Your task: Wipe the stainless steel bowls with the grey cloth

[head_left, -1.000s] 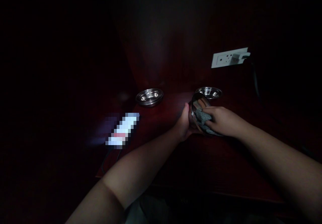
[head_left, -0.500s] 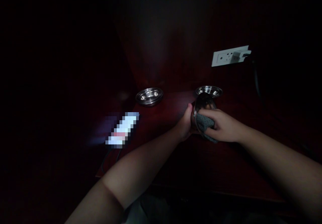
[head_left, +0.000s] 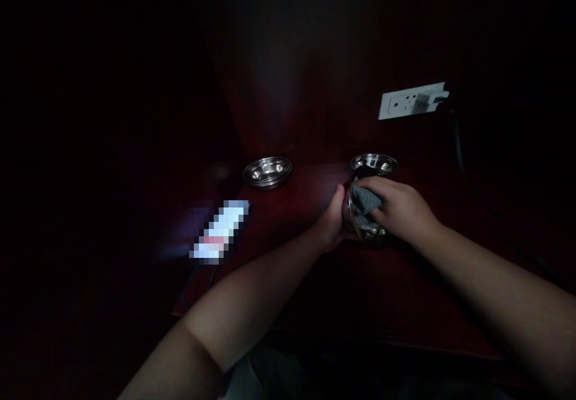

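Note:
My left hand is closed around the outside of a shiny metal bowl, its thumb at the near left side of the rim. The bowl is tipped on edge above the table, its hollow facing right. Inside it, my right hand pinches a grey-green cloth and presses it against the inner wall. The fingers of my left hand behind the bowl are hidden. Just beyond my hands, another metal bowl rests on the table, partly covered by the held one.
A stack of metal bowls stands at the back left of the dark red table. Nearer on the left lies a lit phone, its screen blurred, with a cable. A white power socket with a plug and cord is on the back wall.
My right hand has moved up inside the bowl with the cloth, showing more of the lower inner wall. My left hand and the bowl have hardly moved.

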Demonstrator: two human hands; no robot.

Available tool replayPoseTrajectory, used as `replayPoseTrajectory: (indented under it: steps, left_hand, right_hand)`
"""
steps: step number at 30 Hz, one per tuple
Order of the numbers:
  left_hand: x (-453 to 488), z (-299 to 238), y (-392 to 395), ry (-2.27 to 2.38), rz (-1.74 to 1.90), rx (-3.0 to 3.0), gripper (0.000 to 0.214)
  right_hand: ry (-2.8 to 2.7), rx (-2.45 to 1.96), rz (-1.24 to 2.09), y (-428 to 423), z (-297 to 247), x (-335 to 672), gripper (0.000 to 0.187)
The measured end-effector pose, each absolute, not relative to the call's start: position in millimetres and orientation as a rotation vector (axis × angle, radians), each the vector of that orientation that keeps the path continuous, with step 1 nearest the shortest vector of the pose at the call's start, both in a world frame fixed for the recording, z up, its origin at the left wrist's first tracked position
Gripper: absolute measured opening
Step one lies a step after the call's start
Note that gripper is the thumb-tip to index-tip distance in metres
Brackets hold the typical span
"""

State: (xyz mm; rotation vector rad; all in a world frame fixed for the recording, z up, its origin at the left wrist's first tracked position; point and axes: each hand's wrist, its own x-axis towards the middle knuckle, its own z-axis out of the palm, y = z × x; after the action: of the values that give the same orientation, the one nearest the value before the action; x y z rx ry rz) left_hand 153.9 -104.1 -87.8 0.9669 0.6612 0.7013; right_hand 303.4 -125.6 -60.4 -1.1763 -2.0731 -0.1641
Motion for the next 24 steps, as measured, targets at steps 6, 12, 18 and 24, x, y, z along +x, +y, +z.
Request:
replayPoseTrajectory:
  steps: [6, 12, 18, 24]
  left_hand:
    - [151.8, -80.2, -104.1, 0.672, 0.731, 0.868, 0.085]
    - [151.6, -79.7, -102.5, 0.691, 0.784, 0.809, 0.086]
    - [150.4, -79.6, -103.3, 0.665, 0.816, 0.818, 0.084]
    - [152.6, -85.6, -101.7, 0.628, 0.804, 0.861, 0.081]
  right_hand:
    - [-2.105, -1.407, -0.305, -120.6, -62.0, 307.9, 0.058]
    - [-2.336, -1.299, -0.128, -116.4, -67.2, 315.4, 0.052]
    - [-2.424, -1.092, 0.161, -125.2, -58.7, 313.8, 0.036]
    - [-2.381, -0.900, 0.420, -133.4, -50.9, 304.7, 0.028]
